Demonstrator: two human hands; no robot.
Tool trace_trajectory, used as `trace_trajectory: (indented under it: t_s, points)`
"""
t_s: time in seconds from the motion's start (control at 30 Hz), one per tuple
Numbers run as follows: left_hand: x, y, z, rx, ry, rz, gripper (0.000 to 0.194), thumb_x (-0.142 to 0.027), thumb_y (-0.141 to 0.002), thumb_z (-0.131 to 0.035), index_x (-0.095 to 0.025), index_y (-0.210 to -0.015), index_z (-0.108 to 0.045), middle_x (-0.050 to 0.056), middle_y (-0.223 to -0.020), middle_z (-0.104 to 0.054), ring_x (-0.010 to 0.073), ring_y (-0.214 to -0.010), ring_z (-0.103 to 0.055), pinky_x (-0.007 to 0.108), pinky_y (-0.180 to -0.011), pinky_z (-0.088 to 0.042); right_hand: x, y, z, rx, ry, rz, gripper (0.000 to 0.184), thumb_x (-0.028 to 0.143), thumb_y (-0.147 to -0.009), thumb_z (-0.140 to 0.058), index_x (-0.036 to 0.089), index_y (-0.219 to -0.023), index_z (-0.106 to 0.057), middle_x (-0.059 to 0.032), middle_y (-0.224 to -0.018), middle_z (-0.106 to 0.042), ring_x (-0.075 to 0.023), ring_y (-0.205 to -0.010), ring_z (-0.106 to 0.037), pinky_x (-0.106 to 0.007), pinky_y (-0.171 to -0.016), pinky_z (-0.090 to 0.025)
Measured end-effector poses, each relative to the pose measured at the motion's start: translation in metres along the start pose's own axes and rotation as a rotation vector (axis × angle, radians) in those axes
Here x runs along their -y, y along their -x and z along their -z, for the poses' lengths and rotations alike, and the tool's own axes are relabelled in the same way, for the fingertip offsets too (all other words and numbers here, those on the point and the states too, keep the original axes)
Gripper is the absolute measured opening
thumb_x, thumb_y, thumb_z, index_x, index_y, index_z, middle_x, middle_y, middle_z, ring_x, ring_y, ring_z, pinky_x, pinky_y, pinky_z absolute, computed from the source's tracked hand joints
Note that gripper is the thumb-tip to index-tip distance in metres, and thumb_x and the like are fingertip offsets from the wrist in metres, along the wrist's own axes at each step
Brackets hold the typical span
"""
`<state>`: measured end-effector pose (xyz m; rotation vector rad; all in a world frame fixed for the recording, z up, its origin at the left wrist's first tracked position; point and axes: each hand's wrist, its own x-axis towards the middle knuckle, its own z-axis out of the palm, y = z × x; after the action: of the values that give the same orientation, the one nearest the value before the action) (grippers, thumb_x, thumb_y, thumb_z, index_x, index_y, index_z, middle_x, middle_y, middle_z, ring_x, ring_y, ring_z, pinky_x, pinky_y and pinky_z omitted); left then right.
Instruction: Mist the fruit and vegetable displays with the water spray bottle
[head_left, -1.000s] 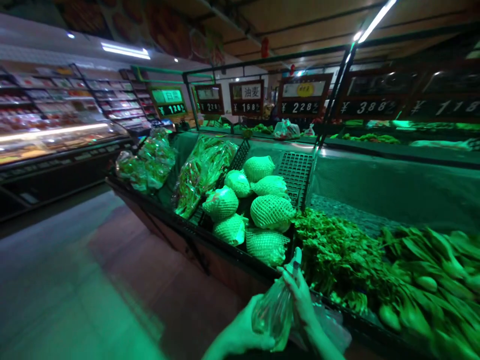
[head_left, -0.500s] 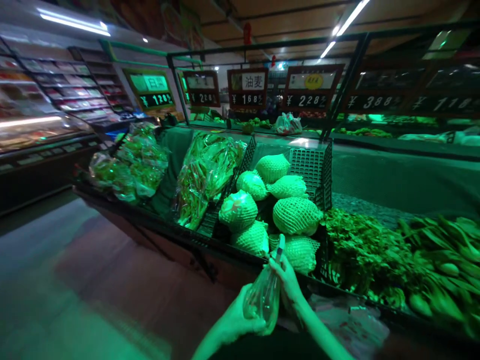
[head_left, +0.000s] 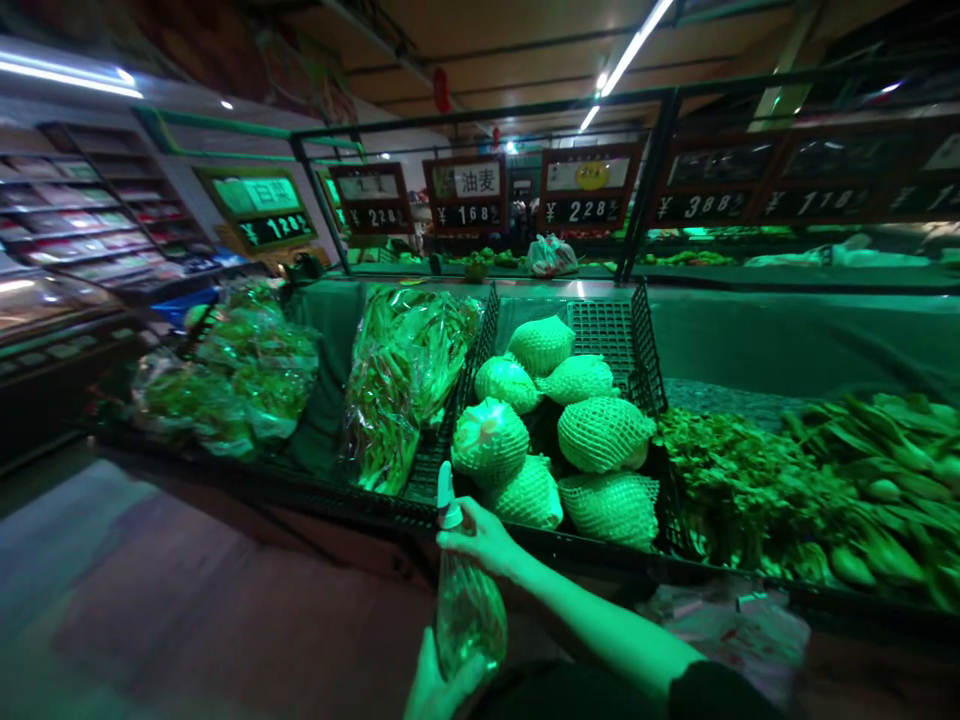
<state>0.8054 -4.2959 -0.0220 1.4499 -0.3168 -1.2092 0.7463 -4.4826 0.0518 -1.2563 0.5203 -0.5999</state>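
A clear spray bottle [head_left: 469, 605] with a pale nozzle stands slightly tilted between my two hands, in front of the stand's front edge. My left hand [head_left: 442, 685] is wrapped round its lower body, partly cut off by the bottom of the view. At the neck, just below the nozzle, the fingers of my right hand [head_left: 484, 540] are closed on the bottle. Behind it, a black crate [head_left: 611, 325] holds several large round vegetables in foam nets [head_left: 604, 435]. Bagged leafy greens [head_left: 382, 410] lie left of the crate.
Loose leafy greens [head_left: 750, 480] fill the stand's right side, and more bagged greens [head_left: 240, 375] its far left. A plastic bag [head_left: 735, 630] hangs below the front edge at right. Price signs [head_left: 465, 195] hang above. Tiled floor [head_left: 187, 610] lies at left.
The spray bottle and both hands have moved left in the view, and the bottle stands more upright with its nozzle clearer. The camera has turned slightly, shifting the signs left and down.
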Motion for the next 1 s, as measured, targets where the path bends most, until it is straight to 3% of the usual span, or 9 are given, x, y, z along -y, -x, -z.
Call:
trace_trajectory:
  t_s: [0.07,0.17,0.33,0.5,0.7,0.87,1.0]
  points:
    - [-0.001,-0.002,-0.005,-0.019,0.034,0.014,0.114,-0.064,-0.042,-0.102,-0.015,-0.134,-0.056,0.025,-0.126,-0.075,0.0459,-0.127,-0.068,0.053,-0.111,-0.053,-0.001,0.0,0.005,-0.018,-0.051,0.005,0.048,0.051,-0.062,-0.091,0.025,-0.094,-0.066,0.0026,-0.087,-0.066,-0.021,-0.082,-0.06,-0.036,-0.082,-0.049]
    - [-0.01,-0.007,-0.022,0.133,0.116,-0.044,0.123,-0.061,-0.04,-0.104,-0.02,-0.142,-0.048,0.024,-0.136,-0.071,0.0454,-0.132,-0.066,0.054,-0.11,-0.053,-0.005,0.006,0.024,-0.117,-0.076,0.029,0.047,0.05,-0.062,-0.092,0.025,-0.094,-0.069,-0.0001,-0.089,-0.069,-0.0244,-0.085,-0.063,-0.04,-0.084,-0.051]
    - [-0.032,-0.03,-0.061,0.431,0.057,-0.148,0.105,-0.052,-0.052,-0.103,-0.023,-0.14,-0.053,0.021,-0.145,-0.067,0.0416,-0.137,-0.062,0.051,-0.114,-0.051,0.004,0.026,0.079,-0.339,-0.096,0.082,0.052,0.059,-0.062,-0.092,0.027,-0.098,-0.072,-0.0043,-0.094,-0.072,-0.0312,-0.094,-0.067,-0.049,-0.093,-0.052]
    - [-0.035,-0.061,-0.11,0.675,-0.112,-0.147,0.108,-0.055,-0.055,-0.101,-0.019,-0.144,-0.05,0.023,-0.147,-0.064,0.0431,-0.137,-0.061,0.054,-0.115,-0.049,0.028,0.066,0.137,-0.547,-0.14,0.097,0.056,0.056,-0.056,-0.095,0.023,-0.094,-0.071,-0.0031,-0.094,-0.075,-0.0285,-0.092,-0.07,-0.046,-0.092,-0.053]
    - [-0.037,-0.068,-0.166,0.872,-0.216,-0.086,0.108,-0.056,-0.053,-0.102,-0.02,-0.141,-0.052,0.021,-0.143,-0.066,0.042,-0.133,-0.063,0.056,-0.116,-0.048,0.041,0.116,0.179,-0.794,-0.119,0.191,0.058,0.063,-0.061,-0.093,0.023,-0.099,-0.074,-0.0058,-0.096,-0.077,-0.03,-0.092,-0.072,-0.045,-0.089,-0.055]
    - [-0.044,-0.067,-0.191,0.893,-0.26,-0.066,0.11,-0.057,-0.052,-0.102,-0.019,-0.142,-0.053,0.022,-0.143,-0.067,0.0427,-0.133,-0.064,0.057,-0.119,-0.046,0.043,0.121,0.196,-0.839,-0.111,0.211,0.07,0.079,-0.066,-0.083,0.021,-0.103,-0.072,-0.0072,-0.1,-0.075,-0.0274,-0.091,-0.069,-0.041,-0.082,-0.054]
    - [-0.061,-0.066,-0.187,0.803,-0.266,-0.059,0.105,-0.055,-0.052,-0.102,-0.019,-0.141,-0.057,0.022,-0.141,-0.069,0.0432,-0.136,-0.063,0.058,-0.121,-0.045,0.043,0.095,0.197,-0.831,-0.112,0.223,0.065,0.077,-0.062,-0.086,0.023,-0.092,-0.07,-0.0041,-0.09,-0.073,-0.0253,-0.088,-0.066,-0.04,-0.084,-0.053]
